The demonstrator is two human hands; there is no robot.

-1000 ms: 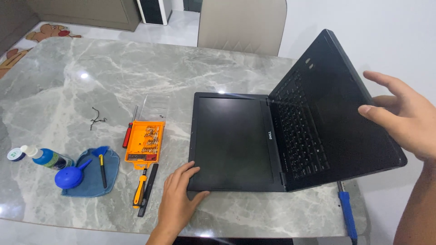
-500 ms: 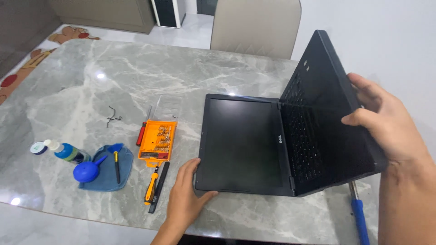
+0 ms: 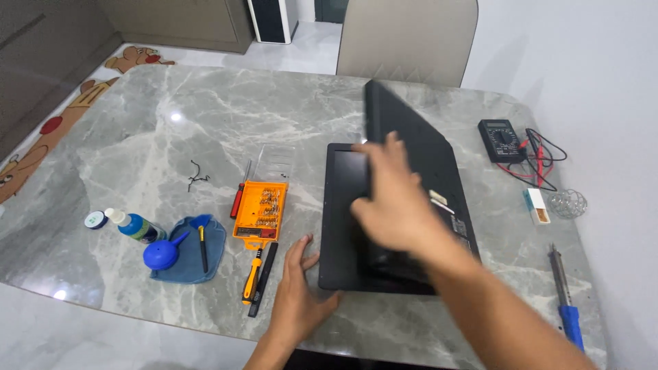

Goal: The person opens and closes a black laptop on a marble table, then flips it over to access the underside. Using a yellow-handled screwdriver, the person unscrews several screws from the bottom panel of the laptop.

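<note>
A black laptop [image 3: 339, 226] lies on the grey marble table [image 3: 137, 137], one half flat. Its other half [image 3: 428, 154] is tilted steeply over the flat one, underside facing right. My right hand [image 3: 394, 205], blurred by motion, grips the raised half at its near edge. My left hand [image 3: 298, 294] rests flat on the table, fingers spread, touching the laptop's near-left corner.
Left of the laptop are an orange bit case [image 3: 259, 209], screwdrivers [image 3: 255, 274], a blue cloth [image 3: 205, 264] with a blue blower [image 3: 162, 253], and a bottle [image 3: 133, 225]. On the right lie a multimeter [image 3: 502, 139] and a soldering iron [image 3: 565, 301]. A chair [image 3: 408, 38] stands behind.
My right hand has swung the raised laptop half leftward, from leaning open to the right to tilting over the flat half. My left hand stays at the near-left corner.
</note>
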